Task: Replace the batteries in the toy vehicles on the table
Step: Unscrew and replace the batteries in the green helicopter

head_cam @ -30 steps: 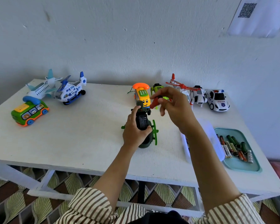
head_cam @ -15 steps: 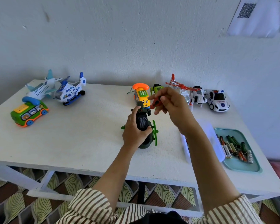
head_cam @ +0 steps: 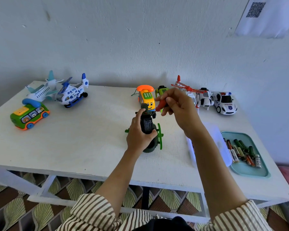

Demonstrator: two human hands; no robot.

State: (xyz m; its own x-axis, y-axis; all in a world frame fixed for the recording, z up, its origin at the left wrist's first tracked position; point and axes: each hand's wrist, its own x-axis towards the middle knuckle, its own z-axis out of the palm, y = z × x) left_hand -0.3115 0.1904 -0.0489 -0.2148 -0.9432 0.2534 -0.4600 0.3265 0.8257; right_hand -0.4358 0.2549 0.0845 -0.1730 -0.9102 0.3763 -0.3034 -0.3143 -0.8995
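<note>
Currently the left hand [head_cam: 137, 134] grips a dark green toy helicopter [head_cam: 148, 130] turned underside up near the middle of the white table [head_cam: 90, 139]. Fingers wrap the fuselage from the left, and the thumb lies along the black belly panel. The green rotor blades [head_cam: 159, 136] touch the tabletop beside the hand.

The right hand [head_cam: 177, 107] is raised just above and to the right of the toy's far end. Its fingers are closed around the red handle of a screwdriver [head_cam: 160, 105]. The tool's tip is hidden; contact with the toy cannot be determined.

Behind the held toy, toward the wall:
- a yellow toy telephone car [head_cam: 146, 97] with an orange handset;
- a lime-green toy vehicle [head_cam: 162, 90], partly hidden by the right hand;
- a red-and-white toy helicopter [head_cam: 185, 89];
- a white toy vehicle [head_cam: 204, 99];
- a white police car [head_cam: 224, 103].

At the far left:
- a white toy airplane [head_cam: 42, 90];
- a blue-and-white toy helicopter [head_cam: 72, 93];
- a green toy bus [head_cam: 29, 115] with a blue handset.

At the right edge, a teal tray [head_cam: 250, 170] holds loose batteries [head_cam: 242, 151]. A white container [head_cam: 212, 144] lies just beside the tray, partly covered by the right forearm. Both sleeves are striped.
</note>
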